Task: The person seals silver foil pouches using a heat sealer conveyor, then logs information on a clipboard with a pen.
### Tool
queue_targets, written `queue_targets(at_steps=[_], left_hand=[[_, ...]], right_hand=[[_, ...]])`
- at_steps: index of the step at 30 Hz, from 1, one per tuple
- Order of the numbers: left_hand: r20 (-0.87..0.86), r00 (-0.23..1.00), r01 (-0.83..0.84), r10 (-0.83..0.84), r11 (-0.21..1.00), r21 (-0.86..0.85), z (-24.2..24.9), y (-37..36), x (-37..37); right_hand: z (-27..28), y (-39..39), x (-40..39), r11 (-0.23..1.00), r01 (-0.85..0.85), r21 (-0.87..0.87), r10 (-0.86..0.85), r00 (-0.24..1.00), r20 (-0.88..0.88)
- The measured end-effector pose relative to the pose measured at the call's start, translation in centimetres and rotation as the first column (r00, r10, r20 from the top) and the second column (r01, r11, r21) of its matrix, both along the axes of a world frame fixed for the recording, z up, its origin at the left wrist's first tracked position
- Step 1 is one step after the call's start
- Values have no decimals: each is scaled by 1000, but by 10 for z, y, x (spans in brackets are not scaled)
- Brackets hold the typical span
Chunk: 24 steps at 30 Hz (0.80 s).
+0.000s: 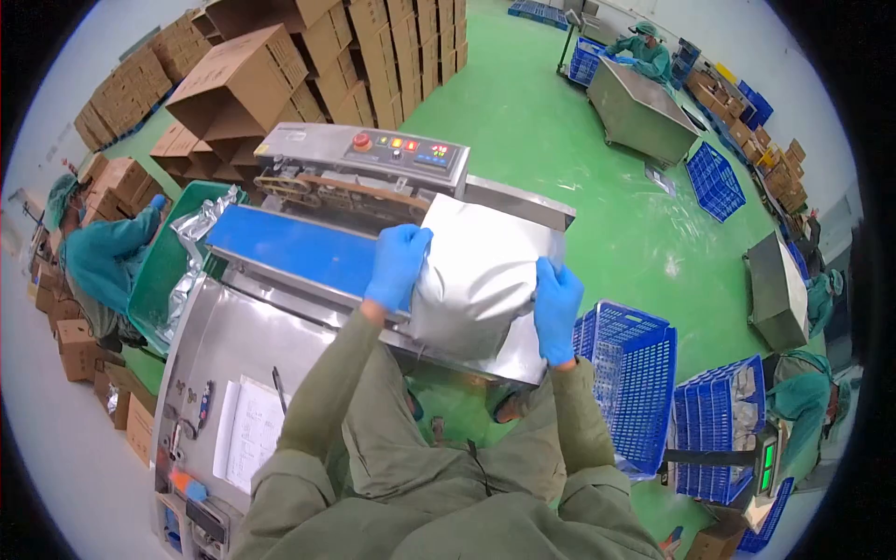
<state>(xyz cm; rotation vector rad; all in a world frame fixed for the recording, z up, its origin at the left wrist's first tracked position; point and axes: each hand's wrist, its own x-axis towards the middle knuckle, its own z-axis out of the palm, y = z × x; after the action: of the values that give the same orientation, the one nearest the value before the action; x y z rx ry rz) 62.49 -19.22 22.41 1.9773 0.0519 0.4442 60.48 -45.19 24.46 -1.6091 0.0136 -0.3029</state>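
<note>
A plump silver foil bag is held between my hands at the right end of a band sealer. My left hand, in a blue glove, has its fingers closed on the bag's left edge, beside the blue conveyor belt. Gloved in blue too, my right hand pinches the bag's right side. The bag's upper edge lies near the sealer's front. Its underside is hidden from me.
A notebook and pen lie on the steel table at left. Blue crates stand at right beside a scale. A green bin holds foil bags; co-workers and stacked cartons surround the area.
</note>
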Motion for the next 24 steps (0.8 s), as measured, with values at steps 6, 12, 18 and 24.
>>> queue_targets(at_steps=[6,12,18,24], left_hand=[[-239,971,-20,-11,991,-129,-118,28,66],[-292,956,-85,33,982,-170,-115,63,79],[-196,976,-65,97,984,163,-122,127,91],[-34,994,-74,106,858,509,-144,215,90]], right_hand=[[-87,14,57,1000,-16,8,17,988,-154],[-108,49,84,996,-81,40,86,985,-146],[-148,99,112,978,-95,-187,104,994,36],[-149,101,124,749,-239,-618,424,890,170]])
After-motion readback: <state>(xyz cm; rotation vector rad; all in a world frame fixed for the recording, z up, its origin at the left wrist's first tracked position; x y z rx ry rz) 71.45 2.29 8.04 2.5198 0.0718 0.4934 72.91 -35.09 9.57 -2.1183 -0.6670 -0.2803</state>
